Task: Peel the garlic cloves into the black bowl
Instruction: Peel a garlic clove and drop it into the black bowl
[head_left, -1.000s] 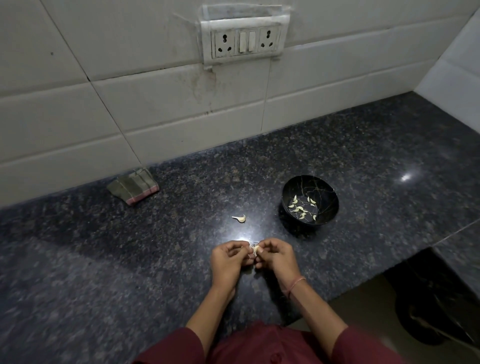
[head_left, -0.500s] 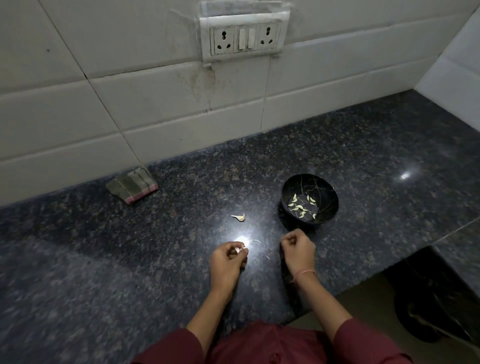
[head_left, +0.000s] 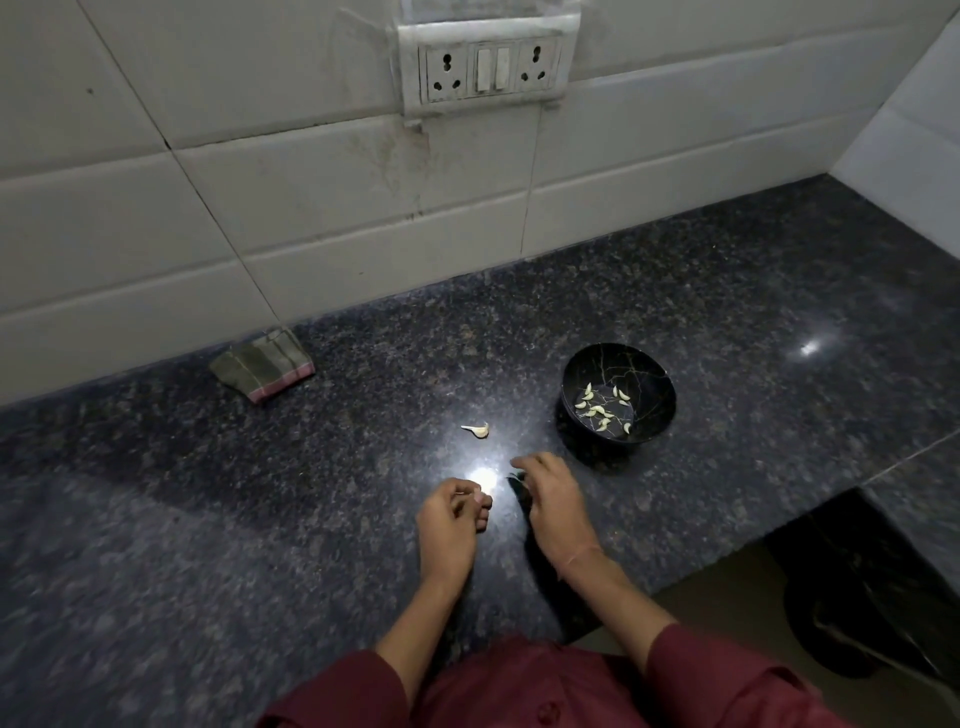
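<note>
The black bowl (head_left: 655, 429) stands on the dark granite counter (head_left: 208, 545), with several peeled garlic cloves (head_left: 598, 410) inside. One unpeeled clove (head_left: 478, 429) lies on the counter to the bowl's left. My left hand (head_left: 450, 522) is curled, and its fingertips pinch a small pale garlic clove (head_left: 483, 494) just above the counter. My right hand (head_left: 551, 500) is close beside it, in front of the bowl. Its fingers point down at the counter, the index finger reaches left, and I see nothing in it.
A folded green cloth (head_left: 263, 364) lies by the tiled wall at the back left. A switch and socket plate (head_left: 488, 67) is on the wall. The counter's front edge steps back at the right, with a dark bin (head_left: 857, 623) below.
One second ago both hands worked one clove together. The right hand then went toward the bowl as a fist and has now come back left and uncurled. The left hand has stayed put.
</note>
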